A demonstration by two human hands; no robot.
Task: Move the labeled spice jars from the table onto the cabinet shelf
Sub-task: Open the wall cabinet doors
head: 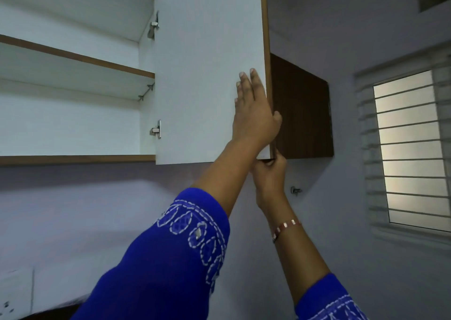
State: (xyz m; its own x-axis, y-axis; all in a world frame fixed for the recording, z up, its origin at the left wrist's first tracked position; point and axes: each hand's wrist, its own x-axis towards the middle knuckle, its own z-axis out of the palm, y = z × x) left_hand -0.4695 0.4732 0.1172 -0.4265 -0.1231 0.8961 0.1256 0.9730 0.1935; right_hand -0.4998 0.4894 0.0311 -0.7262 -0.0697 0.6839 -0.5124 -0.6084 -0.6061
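Observation:
The wall cabinet stands open, its white door (202,75) swung out towards me. Inside it I see a middle shelf (73,58) and the bottom board (73,159), both with brown front edges. My left hand (253,114) lies flat on the door's inner face near its free edge, fingers straight up and thumb hooked round the edge. Just below, my right hand (269,175) grips the door's lower corner. No spice jar and no table are in view.
A closed dark brown cabinet (302,114) hangs right behind the open door. Further right is a barred window (412,148). A small metal hook (295,190) sticks out of the wall under the cabinets. A wall socket (7,307) sits at the lower left.

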